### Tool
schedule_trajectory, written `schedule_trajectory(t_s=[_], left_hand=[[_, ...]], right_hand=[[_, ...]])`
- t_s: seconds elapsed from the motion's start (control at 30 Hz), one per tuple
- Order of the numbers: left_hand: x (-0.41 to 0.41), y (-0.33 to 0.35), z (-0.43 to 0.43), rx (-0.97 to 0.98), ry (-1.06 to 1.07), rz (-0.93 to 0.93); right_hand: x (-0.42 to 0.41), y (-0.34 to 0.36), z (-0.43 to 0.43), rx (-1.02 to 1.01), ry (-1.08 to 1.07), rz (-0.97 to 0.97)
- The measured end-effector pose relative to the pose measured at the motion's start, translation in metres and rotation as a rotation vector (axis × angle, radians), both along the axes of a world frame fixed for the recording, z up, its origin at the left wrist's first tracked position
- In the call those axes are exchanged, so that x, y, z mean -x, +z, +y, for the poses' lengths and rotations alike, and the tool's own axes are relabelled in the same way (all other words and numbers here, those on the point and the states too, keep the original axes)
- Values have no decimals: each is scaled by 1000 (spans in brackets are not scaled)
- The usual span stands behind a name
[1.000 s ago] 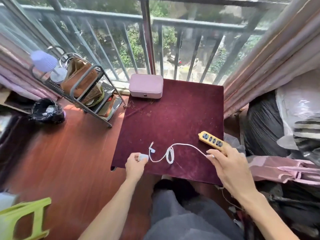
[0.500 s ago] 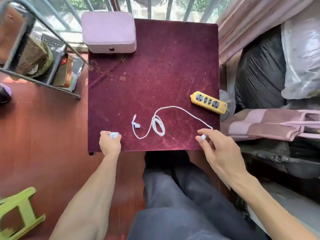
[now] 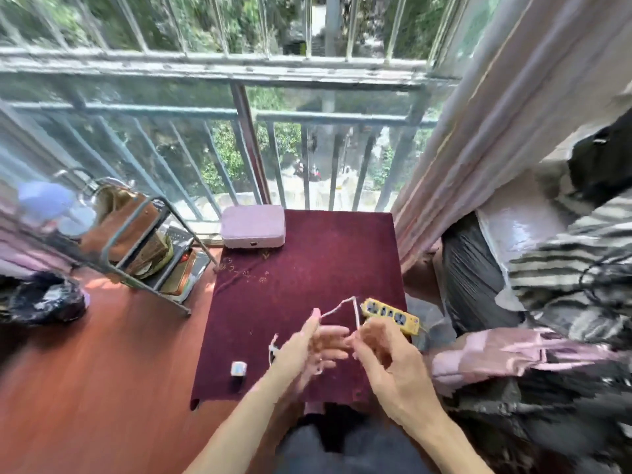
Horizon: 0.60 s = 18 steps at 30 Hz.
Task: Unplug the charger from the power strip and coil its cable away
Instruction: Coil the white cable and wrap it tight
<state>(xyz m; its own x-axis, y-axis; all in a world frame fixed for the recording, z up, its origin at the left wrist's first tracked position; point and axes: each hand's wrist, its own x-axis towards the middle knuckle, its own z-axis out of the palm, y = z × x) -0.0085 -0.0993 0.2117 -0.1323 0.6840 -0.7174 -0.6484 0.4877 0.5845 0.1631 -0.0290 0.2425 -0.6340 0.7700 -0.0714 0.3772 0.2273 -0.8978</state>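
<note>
White charger cable (image 3: 337, 307), thin, is lifted off the desk (image 3: 318, 268) and strung between both hands, rising to a peak just left of the power strip (image 3: 390, 315); one loose end with a small connector (image 3: 273, 347) hangs by the left wrist. Frame is motion-blurred, so how many loops lie on the fingers can't be told. Left hand (image 3: 316, 343) has fingers spread and extended, cable running off its thumb tip, not clamped. Right hand (image 3: 383, 350) has fingers curled together, pinched on the cable near its lower run. Charger block (image 3: 238, 368), small white cube, sits loose on the desk near the front left, apart from both hands and out of the strip. Power strip is yellow with a row of dark sockets, lying at the desk's right edge just beyond the right hand; nothing plugged in on the visible face. No readable writing or brand on any item. Desk is covered in dark maroon velvet-like cloth. Pink case (image 3: 253, 226) sits at the far left corner. Metal rack (image 3: 143, 248) with a brown bag stands on the red-brown floor to the left; window bars behind, pink curtain (image 3: 478, 131) on the right.
</note>
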Motion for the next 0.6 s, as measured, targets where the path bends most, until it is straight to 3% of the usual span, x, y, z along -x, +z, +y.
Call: schedule_trajectory(t_s=[0.1, 0.2, 0.43, 0.6], left_hand=[[-27, 39, 10, -130, -70, -169], [-41, 59, 16, -199, -60, -218], [-41, 69, 17, -295, -48, -132], [-34, 87, 32, -349, 92, -73]], right_hand=[[-11, 2, -21, 5, 95, 17], [-18, 0, -36, -24, 88, 38], [-26, 5, -27, -37, 132, 96], [-45, 12, -4, 131, 128, 76]])
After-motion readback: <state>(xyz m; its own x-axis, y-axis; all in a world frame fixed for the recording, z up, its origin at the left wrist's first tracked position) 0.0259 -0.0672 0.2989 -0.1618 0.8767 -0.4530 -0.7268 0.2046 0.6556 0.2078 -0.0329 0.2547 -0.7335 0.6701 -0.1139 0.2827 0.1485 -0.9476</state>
